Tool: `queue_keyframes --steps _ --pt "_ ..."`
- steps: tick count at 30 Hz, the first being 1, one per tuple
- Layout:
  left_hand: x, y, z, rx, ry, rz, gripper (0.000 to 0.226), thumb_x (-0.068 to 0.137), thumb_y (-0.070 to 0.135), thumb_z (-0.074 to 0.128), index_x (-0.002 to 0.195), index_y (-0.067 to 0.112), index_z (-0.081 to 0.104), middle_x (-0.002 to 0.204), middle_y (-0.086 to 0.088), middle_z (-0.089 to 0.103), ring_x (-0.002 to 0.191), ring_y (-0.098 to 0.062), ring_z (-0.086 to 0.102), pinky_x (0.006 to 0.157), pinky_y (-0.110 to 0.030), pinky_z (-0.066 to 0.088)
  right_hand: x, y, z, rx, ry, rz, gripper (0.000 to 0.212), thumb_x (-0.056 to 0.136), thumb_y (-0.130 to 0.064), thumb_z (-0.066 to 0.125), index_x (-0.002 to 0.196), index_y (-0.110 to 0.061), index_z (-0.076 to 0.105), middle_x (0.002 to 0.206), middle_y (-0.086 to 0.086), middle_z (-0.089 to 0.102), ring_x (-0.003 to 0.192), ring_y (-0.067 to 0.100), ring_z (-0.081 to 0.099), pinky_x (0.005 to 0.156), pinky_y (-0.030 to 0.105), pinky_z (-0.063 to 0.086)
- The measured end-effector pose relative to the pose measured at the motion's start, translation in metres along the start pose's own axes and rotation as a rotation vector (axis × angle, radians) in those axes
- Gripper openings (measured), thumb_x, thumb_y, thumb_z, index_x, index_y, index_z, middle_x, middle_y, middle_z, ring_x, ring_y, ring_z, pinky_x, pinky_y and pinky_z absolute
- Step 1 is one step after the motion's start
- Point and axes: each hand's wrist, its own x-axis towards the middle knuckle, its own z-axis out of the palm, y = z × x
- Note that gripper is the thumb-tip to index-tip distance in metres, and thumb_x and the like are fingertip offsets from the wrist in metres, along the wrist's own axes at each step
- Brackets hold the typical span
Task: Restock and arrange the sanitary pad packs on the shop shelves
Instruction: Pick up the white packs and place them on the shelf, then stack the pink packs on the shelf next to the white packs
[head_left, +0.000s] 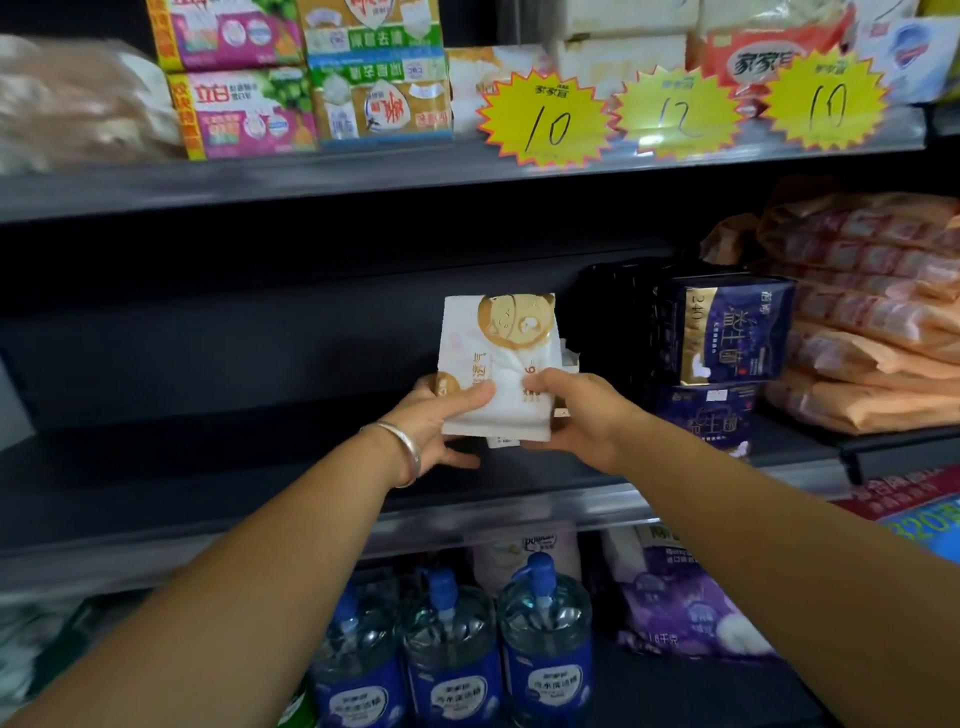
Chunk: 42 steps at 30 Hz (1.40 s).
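- Head view: white-and-gold pad pack (498, 364) upright at frame centre, held in front of the dark middle shelf (208, 499); can't tell if its bottom edge is touching down.
- Left hand (441, 421) grips the lower left corner, thumb curled over the front face, fingers behind.
- Right hand (566, 410) pinches the lower right edge, thumb on the front; what looks like a second thin white pack sits behind it.
- Handling, my read: light, soft film wrap with a compressible fill. Film creases at the thumbs, so it's probably slick and will sag if held by one corner.
- Best hold: both lower corners or flat side edges, not the loose seam.
- Navy pad packs (727, 332) stand just right of centre, with an orange stacked bundle (872, 332) at right edge.
- Open shelf space is to the left.
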Motion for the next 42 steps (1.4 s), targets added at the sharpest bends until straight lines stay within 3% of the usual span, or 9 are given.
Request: queue_keyframes --steps 3,8,12,16,18,29,33,38,42 --pt "0.004 0.016 -0.005 0.105 0.122 0.122 0.069 0.071 0.005 0.077 0.128 0.018 0.041 0.114 -0.006 0.06 0.097 -0.025 0.065 0.075 -0.046 0.057 0.01 0.007 -0.009 -0.196 0.025 -0.014 0.056 0.079 -0.015 0.072 0.129 -0.01 0.046 0.117 0.009 0.061 0.099 0.023 0.061 0.091 0.044 0.05" --pt "0.013 0.04 -0.003 0.508 0.07 0.212 0.074 0.061 -0.002 0.082 0.122 0.024 0.05 0.112 0.0 0.058 0.095 -0.018 0.064 0.075 -0.036 0.058 0.012 -0.018 -0.027 -0.557 0.21 -0.337 0.1 0.071 -0.01 0.08 0.149 -0.027 0.019 0.145 0.003 0.034 0.124 0.02 0.043 0.095 0.034 0.045" --pt "0.021 0.045 0.016 0.706 -0.019 0.214 0.078 0.061 -0.002 0.081 0.127 0.026 0.05 0.11 0.004 0.057 0.091 -0.011 0.062 0.071 -0.022 0.055 0.008 -0.023 -0.034 -0.72 0.133 -0.328 0.096 0.073 -0.012 0.079 0.147 -0.032 0.021 0.133 0.006 0.047 0.112 0.022 0.053 0.088 0.032 0.051" --pt "0.039 0.025 0.025 0.776 0.076 0.227 0.105 0.06 -0.002 0.082 0.144 0.03 0.028 0.139 -0.003 0.034 0.12 -0.023 0.048 0.099 -0.038 0.047 0.008 -0.011 -0.045 -0.925 0.219 -0.272 0.087 0.077 -0.013 0.075 0.147 -0.02 0.024 0.132 0.012 0.048 0.115 0.026 0.052 0.085 0.028 0.048" --pt "0.045 0.012 0.026 0.75 0.107 0.184 0.108 0.061 -0.003 0.082 0.147 0.024 0.02 0.138 -0.006 0.041 0.122 -0.025 0.048 0.102 -0.041 0.044 0.01 -0.001 -0.048 -1.049 0.237 -0.22 0.084 0.078 -0.014 0.075 0.146 -0.013 0.024 0.135 0.014 0.046 0.12 0.029 0.049 0.091 0.03 0.045" --pt "0.056 -0.012 0.02 0.801 -0.013 -0.044 0.052 0.065 -0.003 0.08 0.11 0.012 0.058 0.103 -0.001 0.067 0.102 -0.02 0.063 0.089 -0.033 0.051 0.026 0.004 -0.052 -1.189 0.241 -0.165 0.08 0.076 -0.015 0.076 0.141 -0.009 0.029 0.131 0.014 0.047 0.117 0.031 0.051 0.093 0.033 0.048" --pt "0.047 -0.018 0.01 1.002 0.125 -0.106 0.077 0.064 0.019 0.085 0.128 0.008 0.043 0.117 -0.007 0.06 0.108 -0.026 0.059 0.097 -0.043 0.048 0.02 0.007 -0.051 -1.469 0.266 -0.27 0.067 0.081 -0.017 0.068 0.14 -0.011 0.035 0.134 0.015 0.041 0.121 0.034 0.042 0.1 0.043 0.043" --pt "0.003 -0.025 0.002 1.38 0.216 0.068 0.053 0.084 0.017 0.066 0.131 0.007 0.045 0.132 -0.016 0.045 0.119 -0.031 0.048 0.102 -0.04 0.041 0.0 0.018 -0.032 -1.941 0.402 -0.51 0.056 0.087 -0.012 0.054 0.139 -0.016 0.035 0.142 0.014 0.031 0.122 0.035 0.035 0.094 0.044 0.036" --pt "-0.032 -0.042 -0.011 1.52 0.177 0.171 0.045 0.084 0.002 0.054 0.127 0.011 0.048 0.13 -0.012 0.041 0.12 -0.03 0.04 0.102 -0.041 0.038 -0.018 0.027 -0.007 -2.007 0.356 -0.541 0.051 0.087 -0.006 0.048 0.136 -0.008 0.035 0.138 0.017 0.036 0.121 0.035 0.037 0.093 0.042 0.036"
